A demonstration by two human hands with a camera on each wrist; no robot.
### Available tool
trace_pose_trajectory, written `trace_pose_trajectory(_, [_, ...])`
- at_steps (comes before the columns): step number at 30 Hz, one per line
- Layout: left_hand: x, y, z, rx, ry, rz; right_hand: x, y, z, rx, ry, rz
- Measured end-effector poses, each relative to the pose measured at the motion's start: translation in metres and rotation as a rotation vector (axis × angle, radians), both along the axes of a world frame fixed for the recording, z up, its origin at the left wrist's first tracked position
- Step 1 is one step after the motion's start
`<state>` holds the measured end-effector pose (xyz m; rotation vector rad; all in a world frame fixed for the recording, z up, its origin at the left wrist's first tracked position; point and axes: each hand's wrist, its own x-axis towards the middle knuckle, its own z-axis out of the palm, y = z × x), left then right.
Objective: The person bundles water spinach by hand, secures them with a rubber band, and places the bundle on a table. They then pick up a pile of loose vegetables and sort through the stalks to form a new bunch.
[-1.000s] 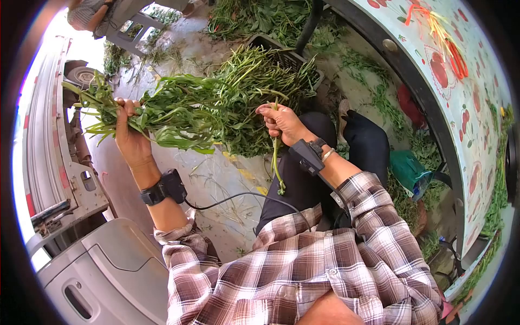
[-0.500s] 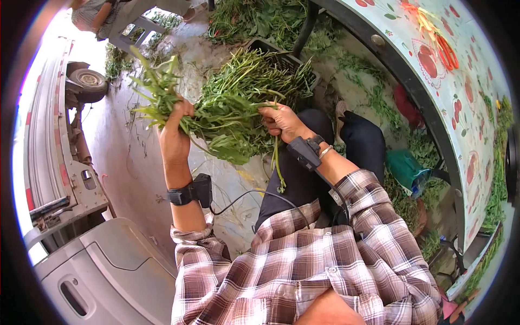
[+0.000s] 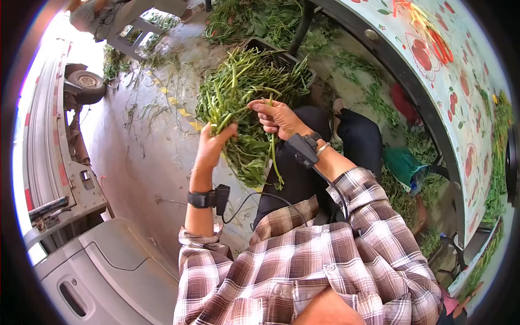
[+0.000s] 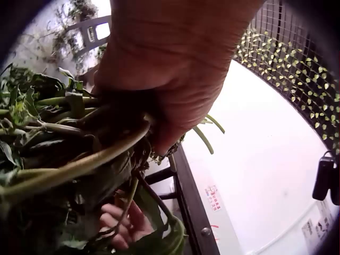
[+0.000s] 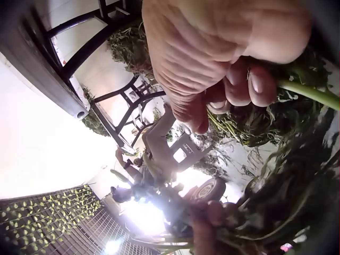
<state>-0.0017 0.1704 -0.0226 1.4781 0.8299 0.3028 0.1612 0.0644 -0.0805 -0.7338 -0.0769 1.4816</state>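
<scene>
In the head view the left hand (image 3: 210,145) grips a bunch of leafy green stems (image 3: 222,108), whose leaves hang down toward the person's knee. Just right of it, the right hand (image 3: 279,119) pinches a few thin stems (image 3: 275,162) that dangle below its curled fingers. Behind both hands a dark crate (image 3: 287,57) holds a heap of cut stems (image 3: 271,70). The left wrist view shows the left hand (image 4: 170,69) closed round thick stems (image 4: 79,164). In the right wrist view a pale green stem (image 5: 311,93) comes out beside the curled fingers of the right hand (image 5: 223,58).
A patterned table (image 3: 460,103) with red-handled scissors (image 3: 441,46) curves along the right. Greens (image 3: 260,19) lie on the floor behind the crate. A vehicle's grey panel (image 3: 114,260) stands at lower left, a wheel (image 3: 86,81) above it. Another person (image 3: 97,16) sits at upper left.
The left hand has moved right and a little down with its bunch, close to the right hand; the leaves now hang lower. The right hand has hardly moved.
</scene>
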Motion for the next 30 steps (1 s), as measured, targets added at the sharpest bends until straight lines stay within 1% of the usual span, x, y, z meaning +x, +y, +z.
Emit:
trace_pose_trajectory(1, [0.001, -0.002, -0.009, -0.081, -0.037, -0.020, 0.000, 0.000, 0.002, -0.003, 0.004, -0.009])
trace_pose_trajectory(2, [0.004, -0.005, -0.016, -0.105, -0.050, -0.016, 0.001, -0.001, 0.001, 0.012, 0.052, -0.016])
trace_pose_trajectory(4, [0.011, -0.012, -0.032, -0.142, -0.053, -0.009, 0.004, -0.002, -0.004, 0.002, 0.065, -0.032])
trace_pose_trajectory(7, [0.017, -0.021, -0.038, -0.166, -0.052, -0.025, 0.005, 0.000, -0.008, 0.008, 0.078, -0.056])
trace_pose_trajectory(8, [0.019, -0.023, -0.037, -0.169, -0.051, -0.026, 0.004, 0.001, -0.007, -0.031, 0.062, -0.091])
trace_pose_trajectory(10, [0.021, -0.025, -0.033, -0.331, -0.122, 0.034, 0.004, 0.003, -0.008, -0.071, 0.048, -0.126])
trace_pose_trajectory(11, [0.021, -0.026, -0.033, -0.331, -0.120, 0.034, 0.004, 0.004, -0.011, -0.030, 0.047, -0.134])
trace_pose_trajectory(13, [0.024, -0.027, -0.033, -0.392, -0.178, 0.190, 0.005, 0.003, -0.016, 0.010, 0.050, -0.142])
trace_pose_trajectory(14, [0.023, -0.025, -0.036, -0.403, -0.178, 0.217, 0.005, 0.002, -0.015, 0.015, 0.041, -0.135])
trace_pose_trajectory(17, [0.022, -0.023, -0.044, -0.381, -0.235, 0.254, 0.004, 0.002, -0.011, 0.013, 0.025, -0.125])
trace_pose_trajectory(19, [0.022, -0.023, -0.049, -0.374, -0.226, 0.282, 0.004, 0.002, -0.010, 0.004, 0.016, -0.124])
trace_pose_trajectory(21, [0.024, -0.024, -0.050, -0.368, -0.219, 0.307, 0.004, 0.003, -0.009, 0.027, -0.033, -0.034])
trace_pose_trajectory(22, [0.025, -0.026, -0.051, -0.343, -0.204, 0.328, 0.003, 0.003, -0.009, 0.025, -0.033, -0.035])
trace_pose_trajectory(24, [0.030, -0.031, -0.052, -0.320, -0.189, 0.347, 0.000, 0.004, -0.007, -0.014, -0.172, -0.018])
trace_pose_trajectory(26, [0.033, -0.035, -0.053, -0.271, -0.223, 0.349, 0.000, 0.003, -0.005, 0.000, -0.163, -0.040])
trace_pose_trajectory(28, [0.031, -0.035, -0.050, -0.303, -0.245, 0.332, 0.000, 0.002, -0.005, 0.016, -0.156, -0.062])
trace_pose_trajectory(30, [0.029, -0.034, -0.051, -0.334, -0.266, 0.316, 0.004, 0.001, -0.007, 0.083, -0.083, 0.030])
